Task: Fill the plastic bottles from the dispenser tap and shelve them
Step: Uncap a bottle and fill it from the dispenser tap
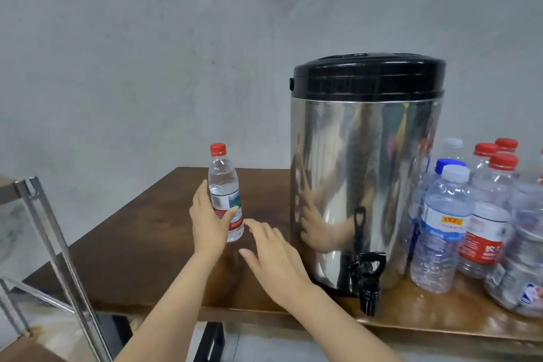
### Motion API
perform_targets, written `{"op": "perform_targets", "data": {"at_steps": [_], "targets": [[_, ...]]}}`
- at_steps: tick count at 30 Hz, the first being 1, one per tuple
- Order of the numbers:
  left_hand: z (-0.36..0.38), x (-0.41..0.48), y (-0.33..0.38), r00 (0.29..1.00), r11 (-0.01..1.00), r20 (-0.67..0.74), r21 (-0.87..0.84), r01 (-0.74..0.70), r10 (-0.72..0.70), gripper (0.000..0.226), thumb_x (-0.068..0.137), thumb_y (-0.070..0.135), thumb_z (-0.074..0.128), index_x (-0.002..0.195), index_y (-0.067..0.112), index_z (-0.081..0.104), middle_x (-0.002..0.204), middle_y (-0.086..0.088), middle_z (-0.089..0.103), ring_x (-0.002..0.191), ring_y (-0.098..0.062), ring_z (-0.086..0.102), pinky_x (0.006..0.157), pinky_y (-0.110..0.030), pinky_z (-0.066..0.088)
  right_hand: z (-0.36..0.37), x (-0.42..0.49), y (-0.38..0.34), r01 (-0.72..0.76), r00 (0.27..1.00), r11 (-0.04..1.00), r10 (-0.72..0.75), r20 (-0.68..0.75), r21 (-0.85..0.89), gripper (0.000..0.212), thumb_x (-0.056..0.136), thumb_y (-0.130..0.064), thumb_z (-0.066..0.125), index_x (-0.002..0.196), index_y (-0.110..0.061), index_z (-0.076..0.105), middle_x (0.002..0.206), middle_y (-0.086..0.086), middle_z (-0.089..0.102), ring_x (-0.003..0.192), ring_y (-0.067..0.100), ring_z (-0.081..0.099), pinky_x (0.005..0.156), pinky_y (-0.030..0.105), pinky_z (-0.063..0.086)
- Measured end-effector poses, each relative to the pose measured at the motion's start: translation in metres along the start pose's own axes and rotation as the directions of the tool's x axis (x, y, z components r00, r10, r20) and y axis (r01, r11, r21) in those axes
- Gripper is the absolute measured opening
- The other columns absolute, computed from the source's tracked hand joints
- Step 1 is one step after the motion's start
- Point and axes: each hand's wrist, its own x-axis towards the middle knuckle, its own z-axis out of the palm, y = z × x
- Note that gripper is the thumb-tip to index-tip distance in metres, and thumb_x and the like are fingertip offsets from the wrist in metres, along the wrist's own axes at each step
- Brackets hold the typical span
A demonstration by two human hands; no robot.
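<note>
Bottle, red-capped and apparently full, stands on the table left of the dispenser; left hand wraps its label; right hand hovers beside it, fingers straight, empty (contact unclear); best keep it upright, gripped mid-body, when carrying it to the shelf frame.

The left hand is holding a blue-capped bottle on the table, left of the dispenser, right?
No, the cap is red. The head view shows the left hand holding a red-capped bottle on the table, left of the dispenser.
</note>
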Motion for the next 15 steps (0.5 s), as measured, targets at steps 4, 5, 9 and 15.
{"op": "perform_targets", "data": {"at_steps": [4,5,9,15], "targets": [[-0.015,-0.067,0.023,0.993,0.995,-0.059,0.008,-0.097,0.098,0.045,0.089,0.011,0.072,0.131,0.011,0.056,0.132,-0.005,0.056,0.123,-0.025,0.05,0.102,-0.037,0.044,-0.032,-0.03,-0.016,0.059,0.995,0.997,-0.055,-0.077,0.041,0.048,0.102,-0.034,0.047,0.147,-0.024,0.033,0.137,-0.004,0.049,0.121,0.02,0.046,0.092,0.035,0.045],[-0.017,-0.082,0.032,0.988,0.989,-0.058,-0.027,-0.144,0.143,0.036,0.09,0.009,0.07,0.125,0.013,0.06,0.124,-0.002,0.059,0.117,-0.025,0.053,0.098,-0.039,0.047,-0.042,-0.039,-0.02,0.07,0.993,0.996,-0.065,-0.099,0.053,0.047,0.102,-0.032,0.048,0.146,-0.024,0.035,0.135,-0.005,0.05,0.12,0.02,0.047,0.091,0.035,0.046],[-0.024,-0.136,0.078,0.959,0.938,-0.06,-0.201,-0.282,0.276,0.025,0.094,0.006,0.064,0.109,0.026,0.063,0.11,0.007,0.064,0.105,-0.018,0.06,0.092,-0.037,0.051,-0.088,-0.085,-0.024,0.101,0.976,0.992,-0.084,-0.203,0.073,0.044,0.102,-0.031,0.049,0.144,-0.025,0.039,0.134,-0.007,0.052,0.121,0.013,0.048,0.095,0.031,0.047],[-0.013,-0.194,0.166,0.897,0.829,-0.027,-0.369,-0.42,0.442,0.016,0.098,0.03,0.055,0.113,0.029,0.063,0.109,0.02,0.063,0.107,-0.014,0.06,0.091,-0.03,0.048,-0.164,-0.137,0.022,0.033,0.918,0.997,0.0,-0.396,0.075,0.037,0.098,-0.027,0.056,0.135,-0.023,0.05,0.123,-0.008,0.058,0.109,0.007,0.054,0.089,0.027,0.05]]}}
